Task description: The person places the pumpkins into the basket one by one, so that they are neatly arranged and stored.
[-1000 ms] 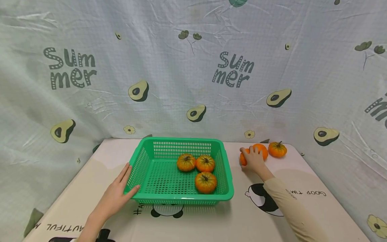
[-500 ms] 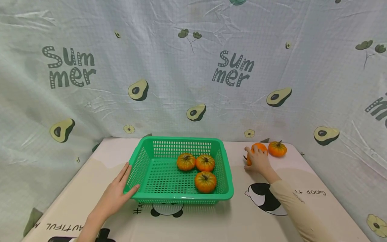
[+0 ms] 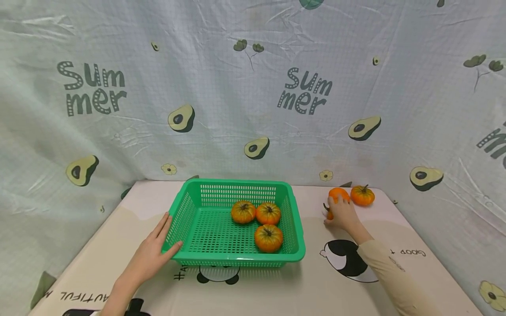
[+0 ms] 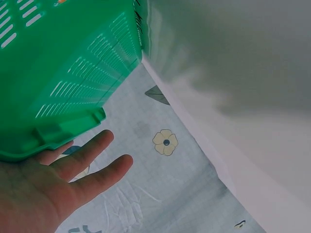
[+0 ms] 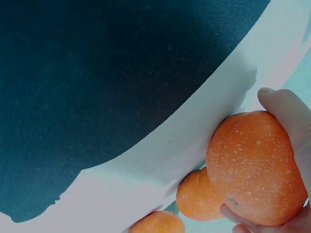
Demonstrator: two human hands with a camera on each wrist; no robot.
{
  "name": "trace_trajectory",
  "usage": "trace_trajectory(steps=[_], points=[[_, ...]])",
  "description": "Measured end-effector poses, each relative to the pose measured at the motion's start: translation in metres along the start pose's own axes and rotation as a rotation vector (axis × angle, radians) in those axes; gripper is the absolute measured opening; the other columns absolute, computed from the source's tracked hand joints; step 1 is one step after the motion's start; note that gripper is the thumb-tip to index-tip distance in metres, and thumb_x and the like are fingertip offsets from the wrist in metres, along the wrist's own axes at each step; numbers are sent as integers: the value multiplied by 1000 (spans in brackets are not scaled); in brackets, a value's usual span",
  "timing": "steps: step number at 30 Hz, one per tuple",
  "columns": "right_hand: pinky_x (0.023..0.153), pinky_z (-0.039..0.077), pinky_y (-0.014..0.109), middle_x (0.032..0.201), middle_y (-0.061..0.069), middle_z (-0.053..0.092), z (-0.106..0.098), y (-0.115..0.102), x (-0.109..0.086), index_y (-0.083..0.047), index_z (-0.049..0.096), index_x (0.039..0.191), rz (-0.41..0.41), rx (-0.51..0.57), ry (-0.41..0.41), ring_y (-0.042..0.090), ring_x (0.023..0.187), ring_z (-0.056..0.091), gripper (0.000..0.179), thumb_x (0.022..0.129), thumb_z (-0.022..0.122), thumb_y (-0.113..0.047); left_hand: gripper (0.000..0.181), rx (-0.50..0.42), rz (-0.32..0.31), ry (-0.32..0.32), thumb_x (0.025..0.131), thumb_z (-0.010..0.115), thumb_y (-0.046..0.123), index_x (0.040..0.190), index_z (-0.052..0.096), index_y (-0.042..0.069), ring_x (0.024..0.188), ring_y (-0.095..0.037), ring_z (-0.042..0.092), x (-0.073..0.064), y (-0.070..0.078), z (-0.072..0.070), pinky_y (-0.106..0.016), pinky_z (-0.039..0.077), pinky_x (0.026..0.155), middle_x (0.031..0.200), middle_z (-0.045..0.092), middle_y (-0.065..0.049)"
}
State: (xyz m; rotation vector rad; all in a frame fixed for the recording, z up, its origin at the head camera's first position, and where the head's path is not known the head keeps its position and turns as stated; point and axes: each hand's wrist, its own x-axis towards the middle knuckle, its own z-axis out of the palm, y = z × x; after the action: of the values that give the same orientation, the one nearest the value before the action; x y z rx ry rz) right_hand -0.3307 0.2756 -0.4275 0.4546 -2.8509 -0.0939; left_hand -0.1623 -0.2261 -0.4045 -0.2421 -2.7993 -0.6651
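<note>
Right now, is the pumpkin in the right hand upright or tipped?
Tipped: the pumpkin in the right hand has its stem pointing sideways.

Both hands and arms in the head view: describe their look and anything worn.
The left hand and right hand are ungloved, with no ring or bracelet visible. The right arm wears a long beige sleeve ending near the wrist. The left forearm shows bare almost to the picture's lower edge.

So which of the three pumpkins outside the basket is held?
The front pumpkin, stem toward the basket: the right hand grips it. The back-left pumpkin and back-right pumpkin sit farther back.
</note>
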Motion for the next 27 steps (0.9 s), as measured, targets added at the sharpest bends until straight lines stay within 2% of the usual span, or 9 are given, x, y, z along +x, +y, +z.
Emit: trace_trajectory(steps=[4, 10, 19, 27], points=[[77, 40, 57, 83, 22, 51, -1, 0, -1, -2, 43, 101, 15, -16, -10, 38, 82, 51, 64, 61, 78, -38, 77, -2, 1, -3, 87, 51, 42, 141, 18, -3, 124, -47, 32, 0, 0, 0, -59, 36, 91, 148, 15, -21], [72, 40, 52, 80, 20, 49, -4, -2, -1, -5, 42, 101, -12, -73, 16, 36, 76, 52, 66, 60, 78, -41, 77, 0, -4, 5, 88, 51, 41, 141, 17, -2, 124, -47, 31, 0, 0, -1, -59, 36, 90, 148, 14, -20], [71, 39, 48, 88, 20, 53, -3, 3, -10, -2, 48, 99, -47, -135, 95, 36, 85, 50, 66, 60, 76, -47, 77, 2, -1, 6, 87, 51, 41, 141, 17, -2, 124, -47, 31, 0, -1, 0, -59, 36, 91, 148, 14, -20], [75, 39, 50, 93, 21, 54, -1, 7, -18, -1, 49, 100, -49, -115, 102, 37, 91, 49, 66, 63, 74, -49, 77, 1, 7, -1, 88, 51, 42, 141, 18, -2, 124, -47, 32, 0, -1, 1, -59, 36, 90, 148, 15, -21]])
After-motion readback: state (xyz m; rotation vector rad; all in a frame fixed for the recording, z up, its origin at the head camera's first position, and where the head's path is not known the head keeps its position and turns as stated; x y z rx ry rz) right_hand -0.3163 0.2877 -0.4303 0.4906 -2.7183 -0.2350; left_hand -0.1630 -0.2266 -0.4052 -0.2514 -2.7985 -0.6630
